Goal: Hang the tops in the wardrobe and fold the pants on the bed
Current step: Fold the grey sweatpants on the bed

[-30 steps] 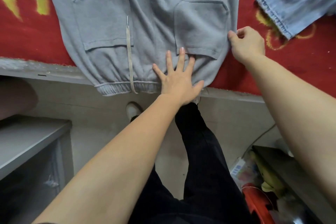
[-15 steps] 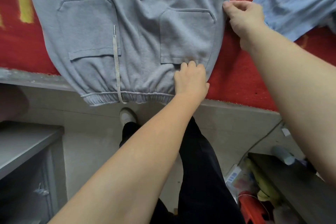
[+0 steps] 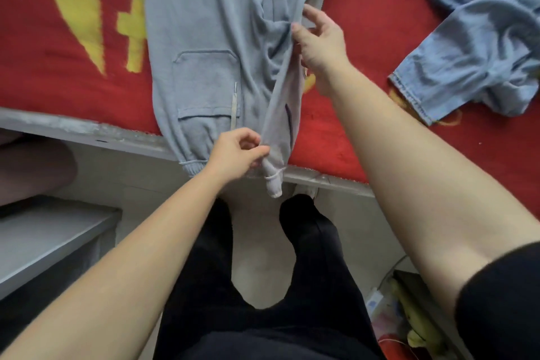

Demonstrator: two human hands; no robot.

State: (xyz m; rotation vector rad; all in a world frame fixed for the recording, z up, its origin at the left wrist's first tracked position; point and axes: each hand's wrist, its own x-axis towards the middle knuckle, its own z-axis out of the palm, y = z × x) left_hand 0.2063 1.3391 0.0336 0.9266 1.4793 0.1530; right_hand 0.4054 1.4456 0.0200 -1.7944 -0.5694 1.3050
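Observation:
Grey sweatpants (image 3: 204,26) lie lengthwise on the red bed cover (image 3: 58,79), their waistband hanging over the bed's near edge. The right half of the pants is lifted off the bed and turned toward the left half. My left hand (image 3: 238,155) pinches that lifted half near the waistband. My right hand (image 3: 318,41) pinches the same lifted edge higher up, around the seat. One patch pocket and a drawstring show on the flat left half. A light blue denim top (image 3: 479,38) lies crumpled on the bed at the right.
The bed's grey frame edge (image 3: 87,131) runs across in front of me. A grey cabinet top (image 3: 43,237) stands at the lower left. Clutter, a red item and a cable lie on the floor at the lower right (image 3: 403,324). My black-trousered legs stand between them.
Both hands went from pressing and holding the flat pants to pinching the right side. That side has come up off the bed and swung leftward, hiding the right pocket.

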